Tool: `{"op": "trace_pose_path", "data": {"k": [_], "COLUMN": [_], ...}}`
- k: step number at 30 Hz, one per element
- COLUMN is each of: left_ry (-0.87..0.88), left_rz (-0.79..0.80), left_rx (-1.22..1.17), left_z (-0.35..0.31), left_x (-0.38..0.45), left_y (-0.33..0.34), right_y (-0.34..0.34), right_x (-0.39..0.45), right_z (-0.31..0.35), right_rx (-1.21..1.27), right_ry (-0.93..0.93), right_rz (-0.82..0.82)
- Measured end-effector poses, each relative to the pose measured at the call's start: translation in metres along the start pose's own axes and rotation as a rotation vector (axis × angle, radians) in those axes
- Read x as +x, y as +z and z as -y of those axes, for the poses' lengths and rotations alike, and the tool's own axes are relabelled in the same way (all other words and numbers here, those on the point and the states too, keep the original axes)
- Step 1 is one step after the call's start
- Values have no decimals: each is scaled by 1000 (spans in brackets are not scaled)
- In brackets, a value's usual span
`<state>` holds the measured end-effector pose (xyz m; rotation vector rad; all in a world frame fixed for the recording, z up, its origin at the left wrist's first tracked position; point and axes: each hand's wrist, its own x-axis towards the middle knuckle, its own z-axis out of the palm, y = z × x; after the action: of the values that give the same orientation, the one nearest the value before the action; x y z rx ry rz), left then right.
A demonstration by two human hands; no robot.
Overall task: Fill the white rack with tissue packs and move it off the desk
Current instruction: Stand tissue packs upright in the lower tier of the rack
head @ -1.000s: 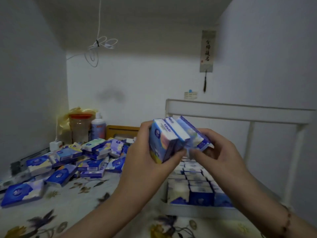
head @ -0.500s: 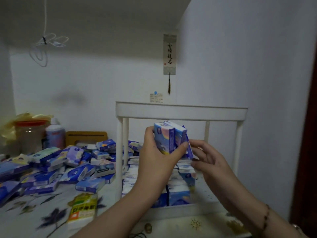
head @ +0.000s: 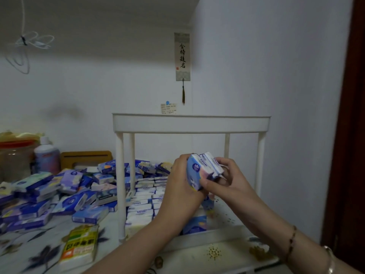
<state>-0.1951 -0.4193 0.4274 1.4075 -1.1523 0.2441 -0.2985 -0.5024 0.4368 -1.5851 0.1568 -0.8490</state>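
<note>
1. Left hand (head: 180, 186) gripped a bunch of packs (head: 203, 171) held upright, side by side, in front of the rack (head: 190, 123); thumb lay across the near face and the fingers curled behind, mostly hidden.
2. Right hand (head: 227, 181) met the same bunch from the right; its fingers (head: 224, 162) curled over the top right pack and the thumb pressed low on the front, pinching the bunch.
3. Bunch hung in the air under the rack's top tray, above the bottom shelf and not touching it.
4. Rack was white, with a top tray on four posts, standing on the surface (head: 213, 254) at the right, near the wall.
5. Bottom shelf carried rows of packs (head: 144, 200) standing on edge, filling the left and middle; the right part showed bare shelf with a speckled print.
6. Loose pile (head: 59, 192) of blue and white packs lay left of the rack on the flowered surface, some touching the rack's left posts.
7. Yellow pack (head: 81, 246) lay alone in front, near the left front post.
8. Bottle (head: 46, 155) and a jar (head: 14, 155) stood at the back left; a wooden holder (head: 86, 158) stood beside the bottle.
9. Scroll (head: 182, 56) hung on the back wall above the rack, with a small note (head: 168, 108) below it.
10. Bracelet (head: 292, 242) circled the right wrist.
</note>
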Motion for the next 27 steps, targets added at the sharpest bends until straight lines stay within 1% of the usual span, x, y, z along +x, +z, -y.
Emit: {"op": "trace_pose_path", "data": {"k": [3, 5, 7, 9, 11, 13, 16, 18, 20, 21, 22, 24, 25, 27], "left_ry": [-7, 19, 35, 16, -47, -106, -158, -212, -213, -193, -180, -181, -181, -183], "left_rz": [21, 34, 67, 177, 337, 423, 457, 565, 723, 777, 802, 805, 802, 807], "left_rx": [-28, 15, 61, 75, 82, 206, 389, 502, 654, 738, 791, 822, 825, 840], "left_z": [-4, -7, -7, -2, 2, 6, 20, 31, 39, 41, 43, 43, 44, 45], "left_x": [-1, 0, 3, 6, 7, 8, 8, 6, 2, 0, -2, -3, -3, -3], "left_y": [2, 3, 4, 3, -5, -17, -34, -42, -45, -45, -44, -44, -43, -43], "right_y": [-2, -3, -5, -11, -21, -34, -50, -52, -50, -48, -46, -38, -34, -24], "right_x": [2, 2, 4, 10, 18, 22, 25, 27, 30, 31, 31, 31, 30, 29], "right_z": [3, 9, 14, 15, 14, 14, 13, 6, -3, -8, -13, -19, -22, -29], "right_rx": [-106, -177, -242, -270, -280, -328, -413, -513, -588, -593, -597, -648, -709, -868], "right_ry": [17, 32, 37, 55, 89, 129, 245, 305, 318, 330, 354, 407, 401, 330], "right_rz": [31, 53, 24, -14, -34, 21, 189, 276, 284, 286, 300, 352, 357, 325]}}
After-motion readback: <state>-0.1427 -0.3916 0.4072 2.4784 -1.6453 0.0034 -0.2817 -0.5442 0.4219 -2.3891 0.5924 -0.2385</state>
